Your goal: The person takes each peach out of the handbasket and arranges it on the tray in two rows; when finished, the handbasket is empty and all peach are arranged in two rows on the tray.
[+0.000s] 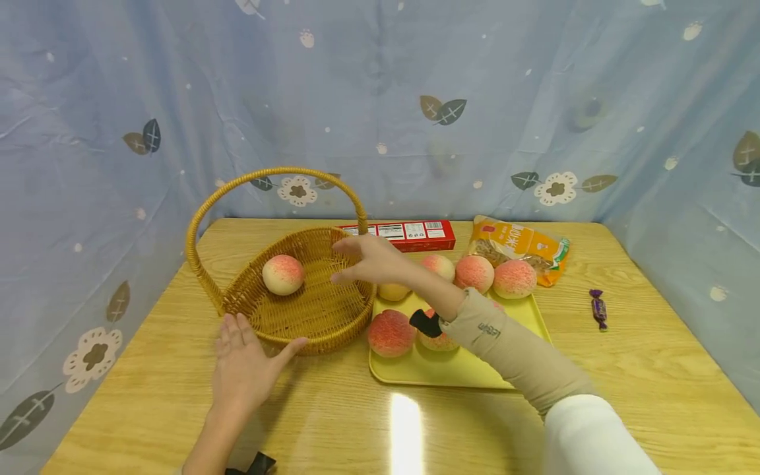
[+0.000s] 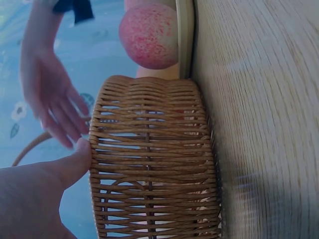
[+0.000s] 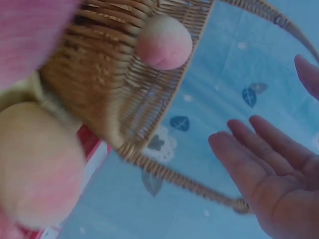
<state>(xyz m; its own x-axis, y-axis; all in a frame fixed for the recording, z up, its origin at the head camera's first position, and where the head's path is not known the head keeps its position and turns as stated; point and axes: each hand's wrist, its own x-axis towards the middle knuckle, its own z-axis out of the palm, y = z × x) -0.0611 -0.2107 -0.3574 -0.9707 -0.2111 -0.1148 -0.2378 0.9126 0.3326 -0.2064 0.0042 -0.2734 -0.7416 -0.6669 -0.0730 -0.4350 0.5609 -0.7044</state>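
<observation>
A golden wicker basket [image 1: 320, 330] with a tall arched handle [image 1: 276, 171] stands on the left part of the table, and one peach [image 1: 283, 275] lies in it. My left hand [image 1: 245, 366] is at the basket's near left side, fingers straight, its thumb [image 2: 75, 162] touching the rim in the left wrist view. My right hand [image 1: 380, 264] reaches over the basket's right side, fingers apart and nothing in them. To the right, a yellow tray [image 1: 451, 369] carries several peaches [image 1: 392, 333], some partly hidden behind my right arm.
A red box [image 1: 421, 235] lies behind the tray. Next to it is an orange-labelled food bag [image 1: 522, 244], partly behind the peaches. A purple wrapped candy [image 1: 598, 310] lies on the table at the right. Blue patterned curtain [image 1: 380, 99] surrounds the table's back and sides.
</observation>
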